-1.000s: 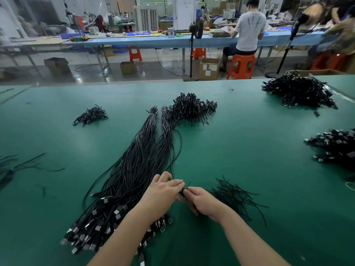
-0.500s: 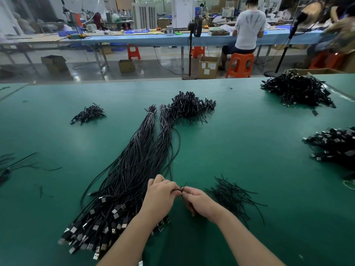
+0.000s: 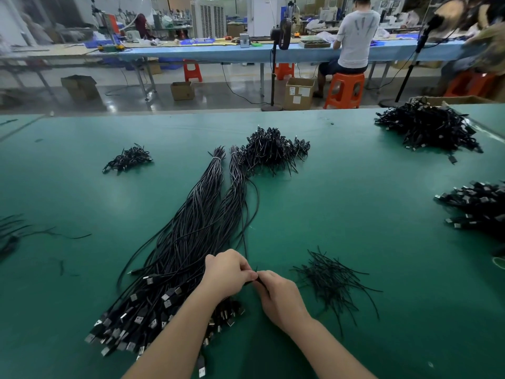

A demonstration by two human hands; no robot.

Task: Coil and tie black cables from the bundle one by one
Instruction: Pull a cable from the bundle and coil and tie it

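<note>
A long bundle of black cables [image 3: 196, 236] with USB plugs at the near end lies on the green table [image 3: 355, 203]. My left hand [image 3: 226, 273] and my right hand [image 3: 278, 295] meet just right of the bundle. Both have curled fingers and pinch a small black piece [image 3: 255, 277] between them; whether it is a coiled cable or a tie I cannot tell, since the hands hide most of it. A loose cable [image 3: 252, 214] runs from the hands back along the bundle. A heap of black twist ties [image 3: 332, 283] lies right of my right hand.
A pile of coiled cables [image 3: 273, 151] sits at the bundle's far end. Smaller pile [image 3: 127, 160] at left, larger pile [image 3: 429, 128] far right, another cable heap [image 3: 478, 209] at the right edge. Stray wires [image 3: 16, 231] lie at left. A person sits beyond the table.
My hands have drawn slightly closer together and the left fingers have curled tighter over the black piece. The bundle and piles have not moved.
</note>
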